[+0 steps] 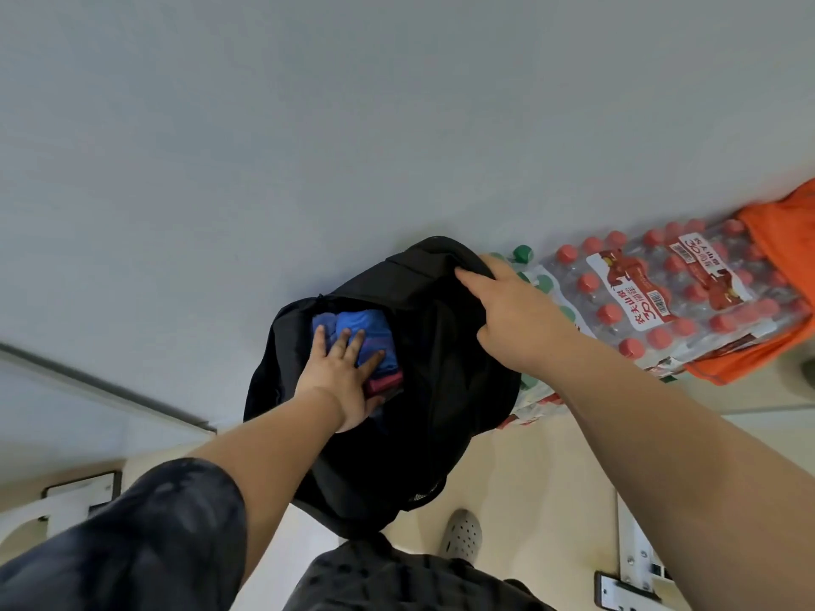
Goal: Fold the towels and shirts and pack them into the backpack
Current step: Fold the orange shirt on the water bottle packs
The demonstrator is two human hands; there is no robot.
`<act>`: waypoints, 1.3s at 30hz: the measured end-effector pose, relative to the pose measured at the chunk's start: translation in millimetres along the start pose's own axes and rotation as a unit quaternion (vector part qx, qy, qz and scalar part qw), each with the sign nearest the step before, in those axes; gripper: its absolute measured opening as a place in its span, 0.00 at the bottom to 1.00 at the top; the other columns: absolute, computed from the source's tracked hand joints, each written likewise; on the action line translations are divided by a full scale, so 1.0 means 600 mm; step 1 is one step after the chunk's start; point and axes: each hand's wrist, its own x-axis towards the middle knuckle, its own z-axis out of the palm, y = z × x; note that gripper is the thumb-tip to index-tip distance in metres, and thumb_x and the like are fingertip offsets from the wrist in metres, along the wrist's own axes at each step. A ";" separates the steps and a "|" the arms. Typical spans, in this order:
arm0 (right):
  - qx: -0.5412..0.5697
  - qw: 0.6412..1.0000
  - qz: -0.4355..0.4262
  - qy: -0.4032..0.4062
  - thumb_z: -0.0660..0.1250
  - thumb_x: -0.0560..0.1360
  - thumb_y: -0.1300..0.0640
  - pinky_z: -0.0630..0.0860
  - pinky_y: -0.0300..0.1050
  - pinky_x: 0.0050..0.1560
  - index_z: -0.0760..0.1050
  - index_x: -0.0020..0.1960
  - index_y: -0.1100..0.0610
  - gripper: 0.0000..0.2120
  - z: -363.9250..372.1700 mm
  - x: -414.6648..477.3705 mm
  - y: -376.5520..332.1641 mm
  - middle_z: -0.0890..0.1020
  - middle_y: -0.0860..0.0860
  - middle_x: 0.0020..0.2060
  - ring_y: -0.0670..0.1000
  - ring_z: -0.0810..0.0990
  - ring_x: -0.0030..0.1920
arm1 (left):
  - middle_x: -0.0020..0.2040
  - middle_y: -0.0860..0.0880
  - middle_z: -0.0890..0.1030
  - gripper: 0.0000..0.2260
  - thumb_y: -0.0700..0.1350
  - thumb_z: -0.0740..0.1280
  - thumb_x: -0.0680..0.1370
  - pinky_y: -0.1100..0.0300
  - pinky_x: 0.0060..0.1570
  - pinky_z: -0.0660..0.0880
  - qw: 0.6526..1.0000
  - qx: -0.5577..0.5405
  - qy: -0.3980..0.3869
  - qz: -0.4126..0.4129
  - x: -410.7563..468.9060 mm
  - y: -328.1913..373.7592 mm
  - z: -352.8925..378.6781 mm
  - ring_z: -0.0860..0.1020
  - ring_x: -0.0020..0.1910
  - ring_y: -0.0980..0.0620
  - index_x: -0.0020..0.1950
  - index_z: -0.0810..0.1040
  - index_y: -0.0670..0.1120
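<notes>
A black backpack [441,368] stands open on the floor against a pale wall. Inside its mouth lie folded blue cloth [357,321] and a dark red piece [386,383] beside it. My left hand [342,381] lies flat with spread fingers on the blue cloth, pressing into the opening. My right hand [511,310] grips the backpack's top edge at the far right, fingers curled over the black fabric.
Shrink-wrapped packs of red-capped bottles [670,293] lie right of the backpack, with some green-capped ones [525,253] behind it. An orange garment [776,240] is draped over them at far right. My shoe [463,535] is on the beige floor below.
</notes>
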 end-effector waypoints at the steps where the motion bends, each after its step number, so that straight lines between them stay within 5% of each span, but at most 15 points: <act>1: 0.001 1.000 0.004 -0.001 0.62 0.75 0.66 0.72 0.45 0.65 0.57 0.81 0.47 0.37 0.001 -0.001 -0.001 0.57 0.48 0.78 0.56 0.71 0.69 | 0.81 0.44 0.38 0.36 0.73 0.42 0.76 0.32 0.70 0.30 1.000 -0.005 -0.008 -0.009 0.005 0.002 -0.003 0.38 0.80 0.41 0.81 0.39 0.59; 9: -0.007 1.000 0.015 -0.018 0.63 0.77 0.54 0.70 0.50 0.71 0.57 0.80 0.40 0.34 0.008 -0.020 0.011 0.52 0.48 0.80 0.56 0.65 0.75 | 0.82 0.48 0.41 0.35 0.70 0.51 0.78 0.31 0.73 0.38 0.996 -0.086 -0.005 -0.013 -0.010 0.006 -0.024 0.41 0.81 0.43 0.81 0.44 0.61; 17: 0.049 0.996 -0.073 -0.016 0.65 0.78 0.54 0.59 0.49 0.76 0.61 0.78 0.40 0.31 0.017 -0.052 0.044 0.51 0.49 0.81 0.55 0.57 0.79 | 0.75 0.45 0.68 0.34 0.70 0.50 0.73 0.42 0.69 0.66 0.951 -0.239 0.179 -0.074 -0.145 0.028 -0.042 0.67 0.73 0.42 0.76 0.64 0.57; 25: 0.103 0.984 -0.147 -0.020 0.66 0.80 0.46 0.60 0.49 0.74 0.60 0.78 0.37 0.29 0.006 -0.137 0.141 0.49 0.46 0.81 0.52 0.58 0.79 | 0.68 0.51 0.74 0.28 0.64 0.58 0.76 0.48 0.68 0.69 0.874 -0.322 0.345 -0.116 -0.229 0.169 -0.198 0.72 0.67 0.47 0.72 0.71 0.52; 34: 0.110 0.992 -0.055 0.023 0.68 0.78 0.47 0.63 0.52 0.76 0.61 0.78 0.39 0.31 -0.060 -0.271 0.431 0.50 0.44 0.81 0.51 0.56 0.79 | 0.71 0.49 0.72 0.32 0.67 0.60 0.74 0.46 0.68 0.68 0.902 -0.299 0.308 -0.056 -0.138 0.425 -0.333 0.71 0.68 0.44 0.74 0.67 0.53; 39: 0.127 0.988 0.041 0.073 0.70 0.78 0.48 0.64 0.51 0.73 0.65 0.76 0.42 0.29 -0.089 -0.318 0.586 0.56 0.46 0.80 0.53 0.63 0.76 | 0.73 0.51 0.68 0.31 0.64 0.64 0.76 0.48 0.71 0.65 0.909 -0.318 0.267 0.010 -0.041 0.553 -0.411 0.66 0.72 0.45 0.76 0.62 0.56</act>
